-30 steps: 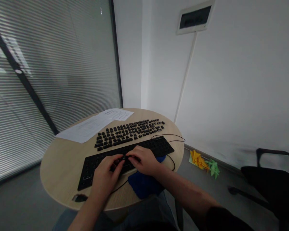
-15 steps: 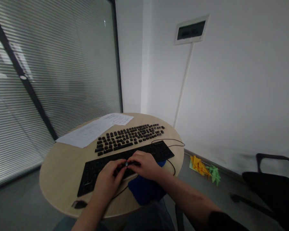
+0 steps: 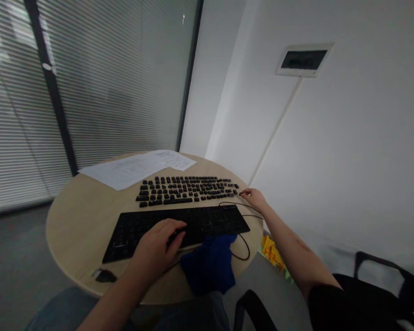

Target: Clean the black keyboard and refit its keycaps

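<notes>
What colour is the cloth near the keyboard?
Dark blue; the cloth shows best in the head view.

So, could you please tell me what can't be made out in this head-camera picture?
Head view, whether the right hand has gripped a keycap: the hand itself hides the end of the loose keycaps.
What lies under the left hand on the keyboard base: the palm covers it.
Print on the papers and keycap legends: too small.
The small dark object by the table edge: blurred.
The chair: cut off by the lower right edge.
</notes>
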Available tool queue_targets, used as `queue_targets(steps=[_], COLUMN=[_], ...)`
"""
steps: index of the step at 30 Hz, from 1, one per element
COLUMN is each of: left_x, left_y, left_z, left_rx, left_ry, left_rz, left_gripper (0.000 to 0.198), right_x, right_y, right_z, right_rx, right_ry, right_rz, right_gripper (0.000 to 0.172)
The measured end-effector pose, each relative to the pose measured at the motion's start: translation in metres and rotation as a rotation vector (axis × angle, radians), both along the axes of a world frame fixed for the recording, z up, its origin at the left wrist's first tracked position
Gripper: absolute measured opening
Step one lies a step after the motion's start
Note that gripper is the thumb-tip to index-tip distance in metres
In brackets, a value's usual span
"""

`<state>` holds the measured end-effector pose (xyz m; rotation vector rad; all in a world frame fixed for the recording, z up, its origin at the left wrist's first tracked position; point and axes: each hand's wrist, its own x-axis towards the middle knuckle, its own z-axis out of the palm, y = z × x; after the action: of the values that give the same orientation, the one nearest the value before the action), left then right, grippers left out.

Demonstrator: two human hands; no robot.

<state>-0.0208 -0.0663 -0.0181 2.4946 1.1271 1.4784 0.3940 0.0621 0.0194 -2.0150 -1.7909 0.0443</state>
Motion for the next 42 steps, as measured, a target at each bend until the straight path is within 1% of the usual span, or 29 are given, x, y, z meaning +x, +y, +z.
queue_targets(steps=[2,6,9,12,18,24,27,30,33,35,37,40,42], left_x=[0.001,0.001,0.001,0.002,0.002,0.002,0.003,0.001,-0.001,-0.003,-0.005,-0.011,-0.019], left_y=[-0.001,-0.001,-0.001,-0.002,-0.003,-0.004,-0.004,-0.005,-0.008,-0.011,-0.015,-0.022,-0.026], left_z=[-0.001,-0.001,-0.001,-0.002,-0.001,0.002,0.002,0.004,0.009,0.013,0.018,0.025,0.032], left_rx=[0.018,0.030,0.012,-0.006,0.021,0.033,0.025,0.022,0.038,0.062,0.093,0.168,0.215], left_ry=[-0.013,-0.004,0.004,0.008,0.007,0.011,0.010,0.008,-0.001,-0.019,-0.032,-0.022,-0.006], left_rz=[-0.007,-0.026,-0.037,-0.043,-0.030,-0.035,-0.031,-0.027,-0.035,-0.027,-0.002,0.004,-0.012], left_gripper=[0.019,0.018,0.018,0.019,0.018,0.016,0.015,0.017,0.020,0.022,0.025,0.026,0.027], right_x=[0.008,0.011,0.014,0.017,0.016,0.012,0.011,0.006,-0.010,-0.029,-0.055,-0.101,-0.131], right_y=[0.011,0.023,0.031,0.037,0.043,0.039,0.033,0.025,0.016,0.010,0.006,0.002,0.001], right_z=[-0.012,-0.031,-0.039,-0.042,-0.039,-0.034,-0.025,-0.010,0.004,0.009,0.012,0.010,0.006], right_rx=[-0.041,-0.088,-0.110,-0.124,-0.116,-0.103,-0.055,0.008,0.032,0.025,0.008,-0.026,-0.049], right_ry=[0.008,0.048,0.079,0.095,0.100,0.079,0.048,0.024,0.027,0.036,0.040,0.050,0.056], right_rz=[-0.027,-0.036,-0.029,-0.024,-0.013,-0.009,-0.015,0.007,0.090,0.189,0.332,0.547,0.640], right_gripper=[0.024,0.032,0.033,0.031,0.028,0.027,0.029,0.032,0.033,0.031,0.032,0.045,0.051])
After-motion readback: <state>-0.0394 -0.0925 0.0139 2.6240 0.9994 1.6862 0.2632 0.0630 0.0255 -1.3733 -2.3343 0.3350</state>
